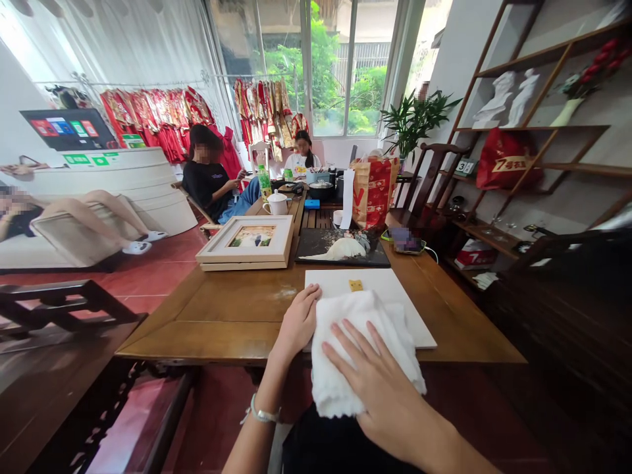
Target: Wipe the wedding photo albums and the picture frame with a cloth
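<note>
A white rectangular board (412,329) lies flat near the front edge of the wooden table. My left hand (300,319) is closed on its left edge, fingers together. My right hand (378,375) lies with fingers spread flat on a folded white towel (345,309). The towel covers the board's near middle part and hangs past the table's front edge. Just beyond the towel, a small yellowish-brown tab (355,285) shows on the board. Whatever lies under the towel is hidden.
Behind the board are a dark picture panel (316,253) and a framed photo (237,257). A white teapot (278,204), a phone (407,242) on a cable and a red-and-tan paper bag (372,194) stand farther back. Several people sit beyond; a dark chair (59,306) is left.
</note>
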The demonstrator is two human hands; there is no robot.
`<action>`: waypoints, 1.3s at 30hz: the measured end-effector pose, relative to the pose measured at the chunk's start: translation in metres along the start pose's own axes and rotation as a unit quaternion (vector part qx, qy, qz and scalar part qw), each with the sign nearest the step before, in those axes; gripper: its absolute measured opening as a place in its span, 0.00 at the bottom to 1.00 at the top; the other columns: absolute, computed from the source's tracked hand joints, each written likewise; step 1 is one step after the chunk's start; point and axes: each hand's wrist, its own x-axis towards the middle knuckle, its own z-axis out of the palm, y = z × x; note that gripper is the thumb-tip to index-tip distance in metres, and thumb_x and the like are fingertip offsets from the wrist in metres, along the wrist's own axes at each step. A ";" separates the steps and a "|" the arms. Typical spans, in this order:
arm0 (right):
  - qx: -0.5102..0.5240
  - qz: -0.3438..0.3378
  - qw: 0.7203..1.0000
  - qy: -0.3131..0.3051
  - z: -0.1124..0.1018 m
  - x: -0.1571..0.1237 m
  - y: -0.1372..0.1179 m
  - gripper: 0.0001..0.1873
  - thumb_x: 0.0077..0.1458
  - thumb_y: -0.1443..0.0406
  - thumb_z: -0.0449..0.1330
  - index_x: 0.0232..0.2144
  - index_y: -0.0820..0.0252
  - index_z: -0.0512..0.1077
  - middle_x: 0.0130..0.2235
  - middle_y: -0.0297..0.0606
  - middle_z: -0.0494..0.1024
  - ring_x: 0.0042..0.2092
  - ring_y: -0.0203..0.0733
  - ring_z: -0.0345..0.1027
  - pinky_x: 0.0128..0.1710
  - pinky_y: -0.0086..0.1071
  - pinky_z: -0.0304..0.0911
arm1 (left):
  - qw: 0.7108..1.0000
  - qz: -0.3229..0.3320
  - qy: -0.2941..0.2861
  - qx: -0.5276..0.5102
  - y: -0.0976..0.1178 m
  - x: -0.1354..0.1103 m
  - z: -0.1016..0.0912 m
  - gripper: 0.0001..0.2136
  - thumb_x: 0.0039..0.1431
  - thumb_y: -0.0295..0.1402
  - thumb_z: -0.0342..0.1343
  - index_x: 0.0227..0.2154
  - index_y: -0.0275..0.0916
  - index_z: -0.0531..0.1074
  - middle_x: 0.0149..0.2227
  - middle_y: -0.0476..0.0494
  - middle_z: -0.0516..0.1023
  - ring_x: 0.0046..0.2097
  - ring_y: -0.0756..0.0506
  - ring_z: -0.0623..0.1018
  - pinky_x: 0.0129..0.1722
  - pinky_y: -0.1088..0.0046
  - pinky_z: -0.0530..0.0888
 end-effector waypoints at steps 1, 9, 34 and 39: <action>0.004 0.004 1.000 -0.009 -0.003 -0.004 0.002 0.49 0.33 0.75 0.49 0.62 0.57 0.53 0.66 0.35 0.46 0.66 0.47 0.30 0.64 0.51 0.29 | 1.000 0.002 -0.001 0.006 0.000 0.000 0.001 0.17 0.62 0.29 0.41 0.50 0.37 0.70 0.58 0.40 0.68 0.61 0.45 0.65 0.61 0.62 0.61; 0.043 0.123 0.991 0.031 -0.021 0.048 0.060 0.30 0.50 0.71 0.48 0.57 0.68 0.62 0.60 0.47 0.63 0.64 0.51 0.46 0.61 0.46 0.45 | 0.999 0.022 0.006 0.027 -0.003 -0.002 0.004 0.18 0.58 0.28 0.47 0.51 0.39 0.69 0.58 0.40 0.68 0.61 0.43 0.64 0.61 0.60 0.62; -0.007 0.164 0.985 0.052 -0.019 0.065 0.137 0.25 0.55 0.70 0.46 0.56 0.65 0.63 0.60 0.48 0.62 0.63 0.53 0.46 0.59 0.49 0.44 | 1.000 0.001 -0.005 0.024 0.001 -0.003 0.002 0.18 0.59 0.29 0.46 0.51 0.36 0.68 0.58 0.39 0.66 0.62 0.43 0.63 0.62 0.60 0.60; -0.001 0.119 0.992 0.051 -0.005 0.045 0.120 0.32 0.52 0.70 0.49 0.60 0.53 0.58 0.65 0.37 0.52 0.66 0.50 0.36 0.62 0.54 0.34 | 1.000 -0.002 -0.003 0.024 0.002 -0.003 0.002 0.17 0.59 0.29 0.46 0.51 0.37 0.68 0.58 0.39 0.66 0.62 0.43 0.63 0.62 0.61 0.60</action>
